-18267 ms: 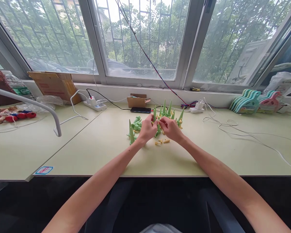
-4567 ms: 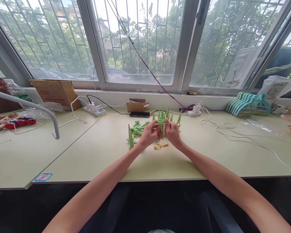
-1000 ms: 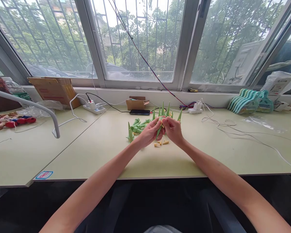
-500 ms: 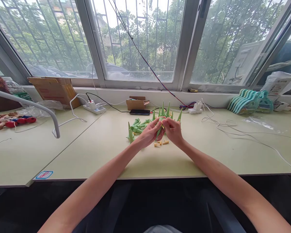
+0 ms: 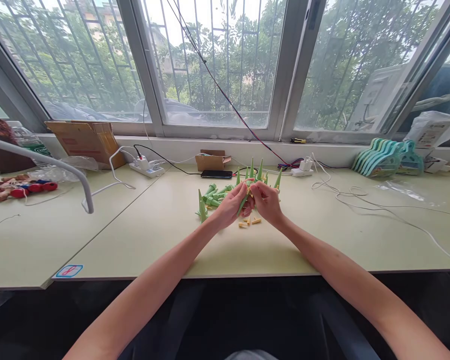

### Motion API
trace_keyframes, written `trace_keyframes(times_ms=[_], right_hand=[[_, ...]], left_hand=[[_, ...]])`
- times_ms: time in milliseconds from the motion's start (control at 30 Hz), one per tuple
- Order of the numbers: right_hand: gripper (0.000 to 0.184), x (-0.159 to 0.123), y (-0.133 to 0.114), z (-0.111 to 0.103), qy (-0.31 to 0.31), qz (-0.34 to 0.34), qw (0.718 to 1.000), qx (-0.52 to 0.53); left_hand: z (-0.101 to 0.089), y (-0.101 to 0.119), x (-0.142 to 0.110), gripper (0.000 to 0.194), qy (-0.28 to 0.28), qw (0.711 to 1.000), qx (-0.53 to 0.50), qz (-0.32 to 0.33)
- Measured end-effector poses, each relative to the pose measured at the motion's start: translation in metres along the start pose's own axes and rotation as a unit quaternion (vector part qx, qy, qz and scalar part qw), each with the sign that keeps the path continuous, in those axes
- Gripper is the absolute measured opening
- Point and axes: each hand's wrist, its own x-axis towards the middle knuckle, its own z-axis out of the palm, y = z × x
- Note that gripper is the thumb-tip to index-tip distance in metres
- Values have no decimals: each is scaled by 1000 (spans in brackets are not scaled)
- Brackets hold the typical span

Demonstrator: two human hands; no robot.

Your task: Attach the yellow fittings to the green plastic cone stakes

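My left hand (image 5: 230, 207) is closed around a green plastic spike (image 5: 242, 205), whose narrow end slants down out of the fingers. My right hand (image 5: 269, 202) is pinched against the spike's upper end, touching the left fingertips. What sits in that pinch is mostly hidden. Behind the hands, several green cone-shaped spikes (image 5: 260, 170) stand upright, partly covered by my fingers. More green spikes (image 5: 218, 194) lie in a pile to the left, with another upright cone (image 5: 202, 209) at its near edge. Small yellow plastic pieces (image 5: 256, 221) lie just below my hands.
A phone (image 5: 216, 174) lies before a small open cardboard box (image 5: 212, 161). Power strips (image 5: 147, 169) and loose white cables (image 5: 345, 192) are on the table (image 5: 135, 235). Teal hangers (image 5: 378, 157) stand right; a lamp arm (image 5: 71, 172) and red-ended figures (image 5: 33, 187) are left.
Both hands stay in nearly the same place; the fingers have shifted slightly around the spike. At the far right edge, another person's hand has moved a little.
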Motion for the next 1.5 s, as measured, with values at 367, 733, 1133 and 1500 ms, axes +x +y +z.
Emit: trace_keyframes(times_ms=[367,733,1133,1500], right_hand=[[46,0,4,1,-11,-3,1000,13],[50,2,7,0,-17,-16,998,-64],[40,10,20,-3,-20,-9,974,-227],[31,9,20,-6,-207,60,916,-338]], left_hand=[[-1,-4,3,46,37,999,8,2],[7,6,0,48,150,980,129,32],[6,3,-1,23,291,892,323,127],[-4,1,-1,16,286,835,464,80]])
